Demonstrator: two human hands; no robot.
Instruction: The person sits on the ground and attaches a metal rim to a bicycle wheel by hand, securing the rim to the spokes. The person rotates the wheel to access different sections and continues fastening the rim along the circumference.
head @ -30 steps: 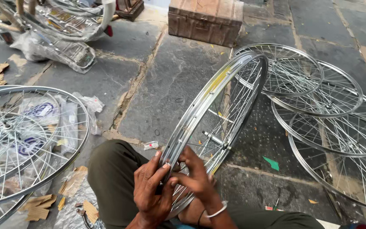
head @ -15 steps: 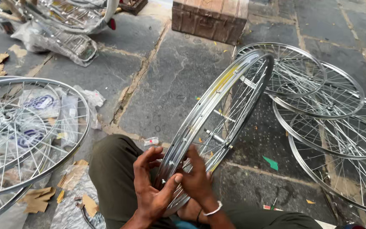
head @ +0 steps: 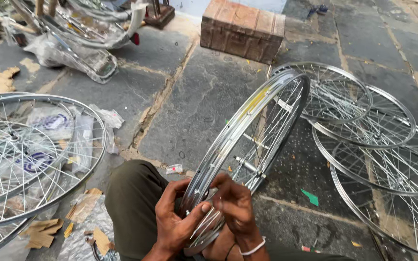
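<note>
Head view, left to right across the stone pavement [head: 204, 101]: at the left edge lie flat spoked wheels [head: 20, 154] over plastic wrapping [head: 81, 140] and scraps of cardboard [head: 42, 232]. Toward the bottom middle, the person's knee in olive trousers [head: 126, 203] rises, and just beside it the left hand [head: 177, 224] curls around the near part of an upright bicycle wheel rim [head: 247, 125], thumb pressed on the shiny metal. That rim stands tilted on its edge, running from the lap up toward the middle of the pavement, its hub [head: 245, 164] and spokes showing. The right hand [head: 235, 205], a white bangle [head: 255, 249] at the wrist, pinches the same rim from the other side, fingertips close to the left thumb. A brown wooden trunk [head: 243, 29] sits at the top. Right of the held rim, more finished wheels [head: 373, 140] lie overlapping.
</note>
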